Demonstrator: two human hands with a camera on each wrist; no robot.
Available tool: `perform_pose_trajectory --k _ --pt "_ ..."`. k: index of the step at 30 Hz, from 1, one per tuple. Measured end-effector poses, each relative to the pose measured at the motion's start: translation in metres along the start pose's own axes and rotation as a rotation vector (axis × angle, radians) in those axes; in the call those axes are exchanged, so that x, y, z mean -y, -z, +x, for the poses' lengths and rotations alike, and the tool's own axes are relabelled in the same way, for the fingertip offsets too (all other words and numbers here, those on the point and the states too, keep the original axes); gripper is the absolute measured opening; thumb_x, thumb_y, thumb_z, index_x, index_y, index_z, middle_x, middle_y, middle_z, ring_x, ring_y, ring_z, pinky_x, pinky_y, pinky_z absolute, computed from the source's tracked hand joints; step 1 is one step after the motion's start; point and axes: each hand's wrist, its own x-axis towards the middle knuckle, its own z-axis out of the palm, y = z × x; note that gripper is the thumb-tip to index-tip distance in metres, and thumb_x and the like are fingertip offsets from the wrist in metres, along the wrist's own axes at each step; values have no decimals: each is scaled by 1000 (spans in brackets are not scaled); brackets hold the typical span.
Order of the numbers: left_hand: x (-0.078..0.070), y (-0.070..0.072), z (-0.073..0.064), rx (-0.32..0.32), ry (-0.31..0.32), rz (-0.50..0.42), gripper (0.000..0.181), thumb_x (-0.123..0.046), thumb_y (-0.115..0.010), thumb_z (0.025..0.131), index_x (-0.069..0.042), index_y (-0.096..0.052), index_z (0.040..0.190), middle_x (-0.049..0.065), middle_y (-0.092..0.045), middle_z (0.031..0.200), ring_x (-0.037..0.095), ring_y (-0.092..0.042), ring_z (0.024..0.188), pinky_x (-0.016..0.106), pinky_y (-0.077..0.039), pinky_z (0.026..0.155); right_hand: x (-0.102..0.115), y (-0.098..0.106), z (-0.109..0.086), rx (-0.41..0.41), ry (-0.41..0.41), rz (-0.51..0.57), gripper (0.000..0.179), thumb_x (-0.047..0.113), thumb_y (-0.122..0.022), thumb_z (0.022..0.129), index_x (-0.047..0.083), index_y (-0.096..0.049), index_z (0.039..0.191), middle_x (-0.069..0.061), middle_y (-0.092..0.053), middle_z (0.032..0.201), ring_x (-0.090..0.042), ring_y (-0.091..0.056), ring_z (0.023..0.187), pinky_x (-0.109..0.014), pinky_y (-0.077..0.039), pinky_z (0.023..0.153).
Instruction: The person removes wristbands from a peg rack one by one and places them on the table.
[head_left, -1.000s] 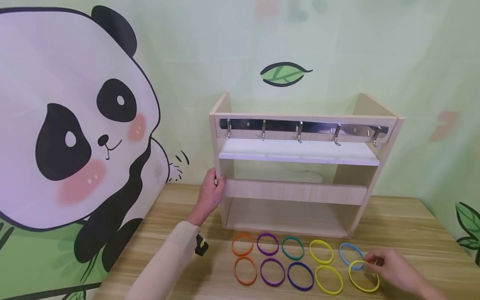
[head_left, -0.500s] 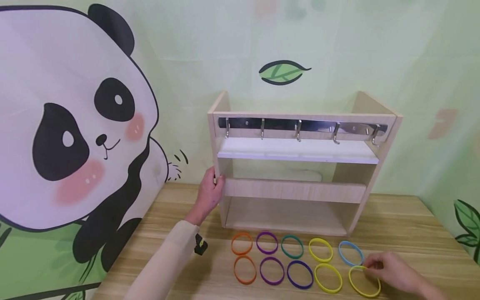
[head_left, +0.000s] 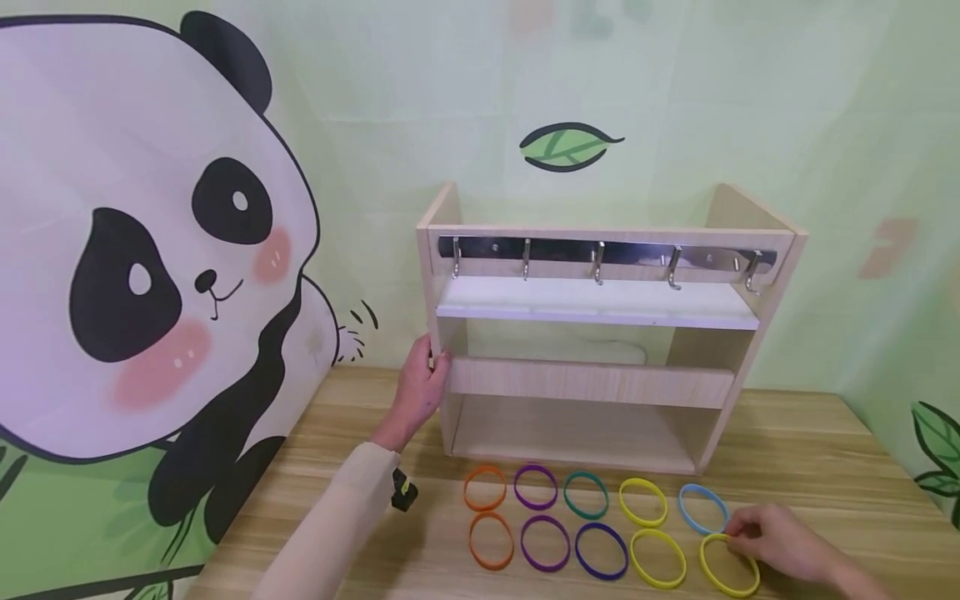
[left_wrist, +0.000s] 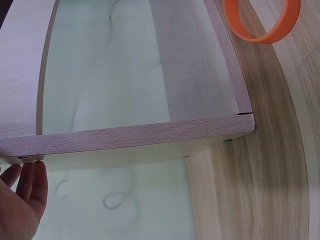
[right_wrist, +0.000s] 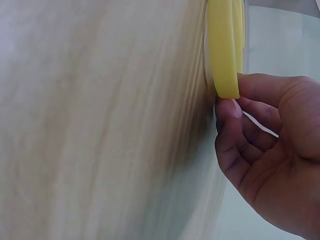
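Note:
My left hand [head_left: 420,383] grips the left side panel of a small wooden shelf [head_left: 588,383], its fingertips against the outer face in the left wrist view. Across the shelf's top front runs a metal hook rail [head_left: 562,251] with several bare hooks. At the lower right, my right hand [head_left: 783,542] pinches the edge of a yellow silicone wristband [right_wrist: 224,50] between thumb and fingers. That band lies at or just above the table; the exact gap cannot be told. Just behind it lies a light blue wristband [head_left: 682,506], close to the fingertips.
In front of the shelf, two rows of wristbands lie flat: orange [head_left: 492,567], purple [head_left: 545,568], green [head_left: 567,500], dark blue [head_left: 601,575] and yellow [head_left: 658,584]. The wooden table [head_left: 810,450] meets a printed panda backdrop [head_left: 315,192] behind and at the left.
The near yellow wristband, held higher and overlapping the blue one a second ago, has come down slightly towards me with my right hand. My left hand has stayed on the shelf.

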Motion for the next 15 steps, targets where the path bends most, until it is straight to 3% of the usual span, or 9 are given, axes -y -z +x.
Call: perform_pose_trajectory --k 15 --pt "-2 4 -3 13 15 -32 48 -31 -43 99 -9 -36 142 9 -47 128 24 -54 106 37 -55 78 11 7 -2 -25 -141 28 10 16 -65 89 8 -69 85 8 -62 72 0 -50 62 -21 -46 51"
